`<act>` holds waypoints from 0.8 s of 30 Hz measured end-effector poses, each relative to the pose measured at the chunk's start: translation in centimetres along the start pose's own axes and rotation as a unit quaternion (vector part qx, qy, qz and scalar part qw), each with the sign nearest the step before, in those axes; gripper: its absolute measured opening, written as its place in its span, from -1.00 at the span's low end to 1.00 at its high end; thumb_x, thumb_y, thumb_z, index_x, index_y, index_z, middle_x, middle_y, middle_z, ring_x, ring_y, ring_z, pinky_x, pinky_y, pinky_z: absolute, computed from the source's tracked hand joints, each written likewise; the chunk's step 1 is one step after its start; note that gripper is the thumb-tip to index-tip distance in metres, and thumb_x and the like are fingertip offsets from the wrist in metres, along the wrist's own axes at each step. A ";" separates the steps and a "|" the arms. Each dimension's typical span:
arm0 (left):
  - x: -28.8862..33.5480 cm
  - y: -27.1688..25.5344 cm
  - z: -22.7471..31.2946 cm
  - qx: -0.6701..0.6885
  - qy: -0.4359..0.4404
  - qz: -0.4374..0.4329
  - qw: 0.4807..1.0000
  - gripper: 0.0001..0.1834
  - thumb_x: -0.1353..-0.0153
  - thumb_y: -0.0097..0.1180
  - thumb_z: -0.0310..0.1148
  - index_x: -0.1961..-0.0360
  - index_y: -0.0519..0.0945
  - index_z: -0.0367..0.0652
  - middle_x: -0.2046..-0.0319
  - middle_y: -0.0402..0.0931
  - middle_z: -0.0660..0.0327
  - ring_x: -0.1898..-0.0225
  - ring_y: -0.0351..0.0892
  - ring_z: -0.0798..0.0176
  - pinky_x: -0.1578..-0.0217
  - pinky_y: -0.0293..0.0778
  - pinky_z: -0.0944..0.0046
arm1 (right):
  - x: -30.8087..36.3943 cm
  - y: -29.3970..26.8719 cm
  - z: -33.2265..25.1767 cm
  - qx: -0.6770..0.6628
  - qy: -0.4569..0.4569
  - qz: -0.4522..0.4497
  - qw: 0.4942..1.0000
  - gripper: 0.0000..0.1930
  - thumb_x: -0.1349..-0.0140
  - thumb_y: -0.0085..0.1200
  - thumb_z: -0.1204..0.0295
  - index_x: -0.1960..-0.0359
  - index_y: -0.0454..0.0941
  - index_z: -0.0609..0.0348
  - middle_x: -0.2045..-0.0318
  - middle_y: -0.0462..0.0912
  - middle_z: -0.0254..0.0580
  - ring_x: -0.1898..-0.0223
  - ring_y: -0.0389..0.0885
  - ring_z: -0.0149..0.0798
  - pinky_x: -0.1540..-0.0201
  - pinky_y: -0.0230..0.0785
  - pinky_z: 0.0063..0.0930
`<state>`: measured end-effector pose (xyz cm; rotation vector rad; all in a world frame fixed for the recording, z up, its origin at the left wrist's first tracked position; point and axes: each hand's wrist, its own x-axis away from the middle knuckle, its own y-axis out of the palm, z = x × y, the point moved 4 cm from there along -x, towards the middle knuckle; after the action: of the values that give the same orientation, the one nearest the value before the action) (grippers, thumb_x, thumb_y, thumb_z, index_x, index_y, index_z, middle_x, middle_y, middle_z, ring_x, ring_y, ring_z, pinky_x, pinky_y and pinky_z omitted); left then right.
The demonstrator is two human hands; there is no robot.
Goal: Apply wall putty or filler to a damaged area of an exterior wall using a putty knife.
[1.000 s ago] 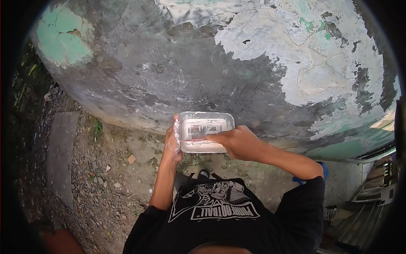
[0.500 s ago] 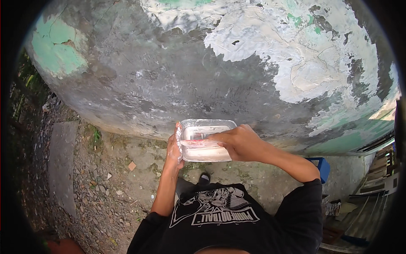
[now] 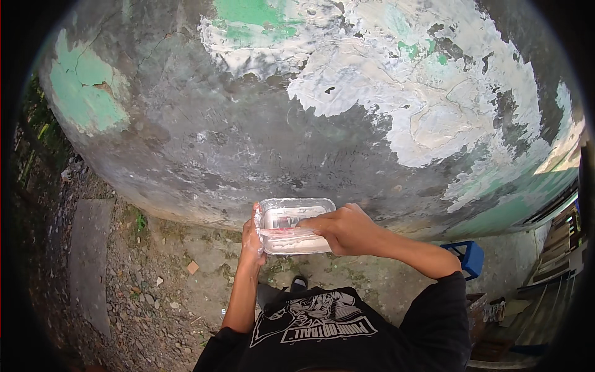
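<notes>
My left hand (image 3: pixel 250 240), smeared with white, grips the left side of a clear rectangular plastic container (image 3: pixel 296 252). White putty (image 3: pixel 305 245) lies inside and coats the walls. Closed fingers of my right hand (image 3: pixel 344 229) hold a flat putty scraper (image 3: pixel 280 233), whitish with a reddish strip, level across the container's opening. Its left end is at the container's left rim, beside my left hand. My right fingers hide the rest of it.
Ahead stands a grey wall (image 3: pixel 204 142) with peeling green paint and a broad white putty patch (image 3: pixel 347 74). Gravel (image 3: pixel 145 291) and a flat grey slab (image 3: pixel 90 260) lie at left. A blue plastic stool (image 3: pixel 472 259) stands by the wall at right.
The container and both hands sit lower in the picture, as does the wall, so the view has tilted up. The scraper remains across the container, its angle slightly changed.
</notes>
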<state>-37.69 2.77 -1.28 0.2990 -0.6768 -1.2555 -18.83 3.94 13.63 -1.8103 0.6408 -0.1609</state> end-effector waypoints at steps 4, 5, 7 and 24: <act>0.3 1.3 0.5 -0.011 0.012 -0.025 1.000 -0.33 -0.36 -0.11 0.19 0.15 0.58 -0.34 0.29 0.63 0.09 0.33 0.65 0.27 0.28 0.60 0.27 | 0.4 1.4 0.1 0.058 -0.022 -0.039 0.997 -0.52 0.07 0.15 0.57 0.01 0.61 -0.02 0.36 0.72 -0.10 0.41 0.70 -0.06 0.42 0.52 -0.26; 0.1 1.0 0.5 -0.010 0.016 -0.027 0.999 -0.33 -0.36 -0.11 0.19 0.15 0.58 -0.34 0.29 0.63 0.09 0.33 0.65 0.27 0.28 0.60 0.27 | 0.3 1.1 0.1 0.062 -0.025 -0.038 0.997 -0.52 0.07 0.15 0.57 0.01 0.61 -0.02 0.36 0.72 -0.10 0.41 0.70 -0.06 0.42 0.52 -0.26; -0.5 0.1 0.2 -0.048 0.007 -0.035 0.998 -0.33 -0.36 -0.10 0.19 0.17 0.59 -0.34 0.30 0.63 0.10 0.34 0.65 0.26 0.30 0.59 0.27 | 0.2 0.0 -0.3 0.034 -0.061 0.037 0.997 -0.53 0.06 0.15 0.56 0.02 0.61 0.00 0.36 0.72 -0.13 0.42 0.70 -0.06 0.44 0.53 -0.29; -1.7 0.1 0.6 0.001 -0.035 -0.072 0.997 -0.32 -0.36 -0.06 0.15 -0.02 0.50 -0.39 0.12 0.60 0.02 0.17 0.65 0.16 0.17 0.60 0.16 | -1.4 -4.5 1.2 -0.079 -0.057 -0.040 0.994 -0.64 -0.12 0.08 0.58 0.01 0.56 0.06 0.34 0.68 -0.03 0.39 0.64 0.06 0.39 0.43 -0.18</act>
<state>-38.25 4.54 -1.29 0.3106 -0.7259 -1.4082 -18.02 6.58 17.60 -1.9836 0.5127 -0.0603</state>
